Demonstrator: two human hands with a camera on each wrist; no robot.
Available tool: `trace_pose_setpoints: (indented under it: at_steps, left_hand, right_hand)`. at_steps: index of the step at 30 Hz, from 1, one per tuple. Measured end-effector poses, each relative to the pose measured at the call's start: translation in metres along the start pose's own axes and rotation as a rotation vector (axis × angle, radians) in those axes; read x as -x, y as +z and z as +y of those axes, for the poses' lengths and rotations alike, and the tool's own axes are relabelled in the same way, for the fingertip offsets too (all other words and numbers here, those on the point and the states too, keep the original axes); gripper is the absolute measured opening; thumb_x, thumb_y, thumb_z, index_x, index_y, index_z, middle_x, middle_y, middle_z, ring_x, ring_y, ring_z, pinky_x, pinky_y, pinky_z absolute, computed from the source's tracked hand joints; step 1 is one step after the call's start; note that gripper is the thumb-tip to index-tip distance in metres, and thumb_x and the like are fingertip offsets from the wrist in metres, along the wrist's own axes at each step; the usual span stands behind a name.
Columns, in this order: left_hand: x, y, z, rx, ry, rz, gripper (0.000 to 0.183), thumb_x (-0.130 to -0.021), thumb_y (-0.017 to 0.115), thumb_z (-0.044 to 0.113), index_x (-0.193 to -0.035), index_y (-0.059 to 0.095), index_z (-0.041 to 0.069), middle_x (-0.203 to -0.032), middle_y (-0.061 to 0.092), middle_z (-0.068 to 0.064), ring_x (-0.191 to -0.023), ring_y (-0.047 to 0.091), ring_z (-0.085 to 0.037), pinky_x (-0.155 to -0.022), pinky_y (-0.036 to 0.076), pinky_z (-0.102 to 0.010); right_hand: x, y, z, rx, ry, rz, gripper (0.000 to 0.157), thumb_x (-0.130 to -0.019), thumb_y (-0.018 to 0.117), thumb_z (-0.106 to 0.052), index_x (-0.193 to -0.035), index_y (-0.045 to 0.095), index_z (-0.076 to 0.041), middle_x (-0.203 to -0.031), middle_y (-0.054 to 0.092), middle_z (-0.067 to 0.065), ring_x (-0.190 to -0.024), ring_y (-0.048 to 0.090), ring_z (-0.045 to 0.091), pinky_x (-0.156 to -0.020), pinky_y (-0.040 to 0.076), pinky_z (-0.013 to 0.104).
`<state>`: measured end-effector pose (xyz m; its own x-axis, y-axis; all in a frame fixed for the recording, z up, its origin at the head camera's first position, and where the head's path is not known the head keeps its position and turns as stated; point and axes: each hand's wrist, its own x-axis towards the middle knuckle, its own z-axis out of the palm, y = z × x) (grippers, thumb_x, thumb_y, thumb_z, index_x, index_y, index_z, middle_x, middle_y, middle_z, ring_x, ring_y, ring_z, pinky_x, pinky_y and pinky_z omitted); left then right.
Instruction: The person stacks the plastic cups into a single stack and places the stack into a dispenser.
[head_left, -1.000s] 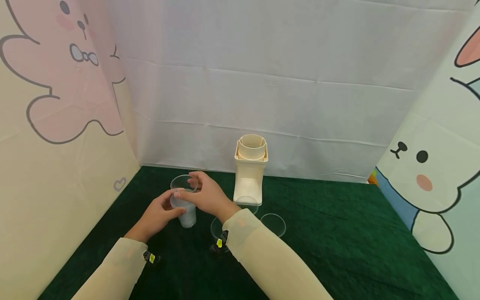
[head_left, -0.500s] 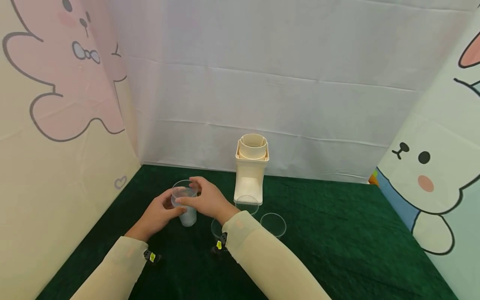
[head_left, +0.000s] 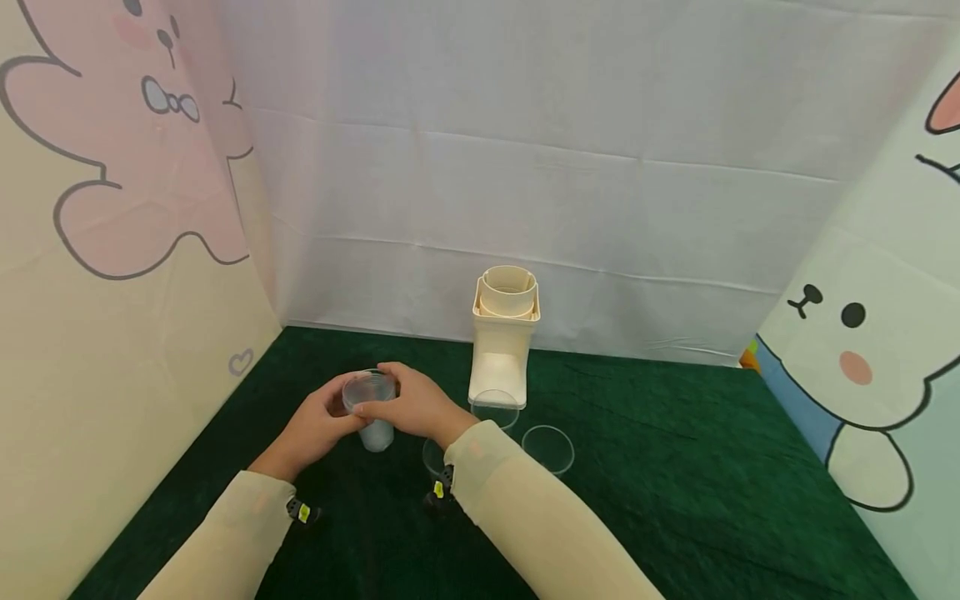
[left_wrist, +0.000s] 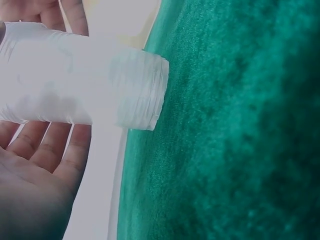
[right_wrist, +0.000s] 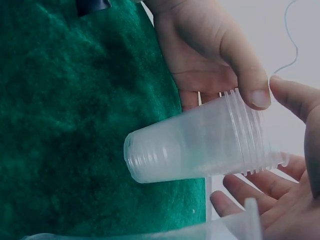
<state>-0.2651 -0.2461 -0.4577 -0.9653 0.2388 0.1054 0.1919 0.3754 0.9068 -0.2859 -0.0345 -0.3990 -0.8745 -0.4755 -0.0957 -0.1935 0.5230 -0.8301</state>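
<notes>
A cup stack point(head_left: 377, 435) sits between left hand point(head_left: 315, 429) and right hand point(head_left: 416, 404), left of three cups point(head_left: 548, 451) before a stand point(head_left: 500, 358).

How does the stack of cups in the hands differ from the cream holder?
The cup stack is translucent; the cream holder is opaque. The left hand and right hand hold the cup stack; neither touches the cream holder. The cup stack narrows toward its base; the cream holder has a squarish collar near its top. Both are round at the top.
</notes>
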Motion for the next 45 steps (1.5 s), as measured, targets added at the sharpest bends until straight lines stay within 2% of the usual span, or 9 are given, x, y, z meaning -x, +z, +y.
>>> trace_pose_setpoints:
  at_steps: [6, 11, 17, 27, 37, 45]
  left_hand:
    - [0.0, 0.0, 0.003, -0.013, -0.008, 0.005, 0.063, -0.098, 0.073, 0.03, -0.152, 0.044, 0.013, -0.145, 0.052, -0.018, -0.124, 0.058, -0.037, -0.1, 0.053, -0.053]
    - [-0.001, 0.0, 0.001, -0.013, -0.01, 0.0, 0.064, -0.098, 0.073, 0.03, -0.152, 0.044, 0.012, -0.145, 0.052, -0.018, -0.122, 0.059, -0.036, -0.099, 0.053, -0.051]
    - [-0.001, 0.001, 0.0, -0.021, -0.013, 0.007, 0.063, -0.098, 0.073, 0.03, -0.151, 0.044, 0.012, -0.144, 0.053, -0.017, -0.122, 0.058, -0.036, -0.101, 0.052, -0.053]
    - [0.0, 0.0, 0.003, -0.046, -0.038, 0.02, 0.065, -0.098, 0.074, 0.032, -0.152, 0.044, 0.014, -0.143, 0.053, -0.018, -0.122, 0.058, -0.036, -0.101, 0.052, -0.055]
    - [0.0, 0.0, 0.002, -0.049, -0.051, 0.018, 0.067, -0.097, 0.074, 0.034, -0.153, 0.043, 0.014, -0.142, 0.054, -0.018, -0.125, 0.056, -0.038, -0.103, 0.048, -0.06]
    - [0.001, -0.001, 0.003, -0.05, -0.05, 0.022, 0.067, -0.096, 0.075, 0.035, -0.152, 0.044, 0.013, -0.141, 0.054, -0.018, -0.125, 0.057, -0.039, -0.103, 0.048, -0.06]
  right_hand:
    - [0.001, -0.005, -0.001, 0.024, -0.012, -0.022, 0.077, -0.094, 0.071, -0.054, -0.157, 0.044, -0.018, -0.145, 0.056, 0.002, -0.125, 0.057, 0.02, -0.1, 0.053, 0.043]
    - [0.002, -0.01, -0.001, -0.007, -0.017, -0.023, 0.074, -0.096, 0.069, -0.051, -0.157, 0.044, -0.017, -0.148, 0.055, 0.002, -0.13, 0.056, 0.021, -0.102, 0.052, 0.042]
    - [0.006, -0.016, -0.002, -0.034, -0.018, -0.028, 0.072, -0.097, 0.069, -0.05, -0.156, 0.044, -0.018, -0.15, 0.053, 0.002, -0.133, 0.055, 0.023, -0.102, 0.053, 0.041]
    - [0.02, -0.031, -0.005, 0.01, -0.024, -0.004, 0.07, -0.097, 0.069, -0.051, -0.156, 0.045, -0.021, -0.15, 0.053, -0.002, -0.137, 0.051, 0.023, -0.103, 0.052, 0.044]
    - [0.042, -0.046, -0.004, -0.069, -0.052, 0.004, 0.063, -0.098, 0.069, -0.046, -0.153, 0.048, -0.023, -0.145, 0.057, -0.003, -0.133, 0.054, 0.019, -0.102, 0.052, 0.045]
    - [0.075, -0.05, 0.0, -0.142, -0.128, 0.022, 0.061, -0.1, 0.068, -0.041, -0.154, 0.046, -0.023, -0.147, 0.055, -0.005, -0.133, 0.053, 0.016, -0.109, 0.046, 0.046]
